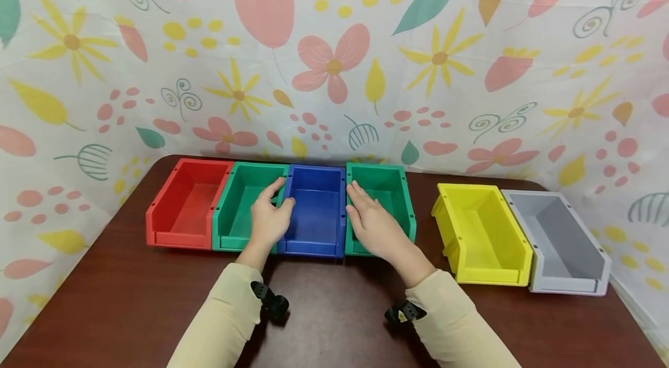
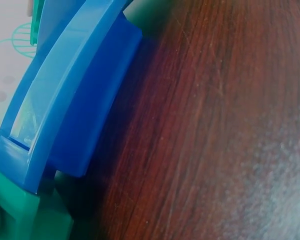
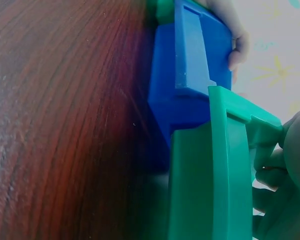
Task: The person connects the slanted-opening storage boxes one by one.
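Note:
My left hand [image 1: 270, 211] lies over the rims where the left green bin [image 1: 237, 240] meets the blue bin [image 1: 317, 214]. Its thumb reaches over the blue bin's side and its fingers are loosely extended. Across the blue bin, my right hand [image 1: 377, 226] rests at the left wall of the right green bin [image 1: 407, 205], fingers mostly straight, thumb beside that wall. In the right wrist view, part of the right hand [image 3: 295, 155] shows beside the green rim, and the left hand's digits hang over the blue bin. Neither hand carries a separate object.
A red bin [image 1: 180, 239] stands at the left end of the row, against the left green bin. Apart to the right stand a yellow bin [image 1: 488, 276] and a grey bin [image 1: 567, 284], side by side. Behind the brown table [image 1: 324, 321] hangs a patterned cloth [image 1: 334, 124].

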`<state>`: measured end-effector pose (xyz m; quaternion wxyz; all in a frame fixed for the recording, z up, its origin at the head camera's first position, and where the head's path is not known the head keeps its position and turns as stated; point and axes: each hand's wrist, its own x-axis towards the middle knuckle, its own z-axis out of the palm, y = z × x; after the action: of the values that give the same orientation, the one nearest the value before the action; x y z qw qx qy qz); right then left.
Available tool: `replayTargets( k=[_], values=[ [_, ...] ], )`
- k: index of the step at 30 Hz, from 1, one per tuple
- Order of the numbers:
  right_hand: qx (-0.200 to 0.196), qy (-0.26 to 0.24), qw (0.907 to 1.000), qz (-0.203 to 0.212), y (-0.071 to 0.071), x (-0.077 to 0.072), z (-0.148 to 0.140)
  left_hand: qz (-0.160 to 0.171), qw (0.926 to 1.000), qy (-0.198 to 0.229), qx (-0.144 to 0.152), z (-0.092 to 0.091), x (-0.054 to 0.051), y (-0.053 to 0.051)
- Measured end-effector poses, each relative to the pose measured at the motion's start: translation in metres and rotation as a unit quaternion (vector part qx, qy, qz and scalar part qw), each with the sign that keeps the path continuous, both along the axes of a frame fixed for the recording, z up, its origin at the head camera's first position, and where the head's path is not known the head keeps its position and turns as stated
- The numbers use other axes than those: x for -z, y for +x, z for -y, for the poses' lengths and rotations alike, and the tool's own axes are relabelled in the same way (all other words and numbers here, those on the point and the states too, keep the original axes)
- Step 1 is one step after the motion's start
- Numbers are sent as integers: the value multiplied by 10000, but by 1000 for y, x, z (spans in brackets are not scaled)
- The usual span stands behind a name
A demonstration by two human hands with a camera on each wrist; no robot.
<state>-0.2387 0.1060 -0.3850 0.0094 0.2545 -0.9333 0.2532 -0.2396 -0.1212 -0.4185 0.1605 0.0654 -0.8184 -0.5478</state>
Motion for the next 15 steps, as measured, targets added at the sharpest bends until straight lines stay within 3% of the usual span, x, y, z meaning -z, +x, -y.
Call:
replayTargets(
  k=[15],
  values=[
    [171, -127, 9994, 282, 3, 12, 2, 8, 10000, -80, -18, -1, -1, 1]
  ],
)
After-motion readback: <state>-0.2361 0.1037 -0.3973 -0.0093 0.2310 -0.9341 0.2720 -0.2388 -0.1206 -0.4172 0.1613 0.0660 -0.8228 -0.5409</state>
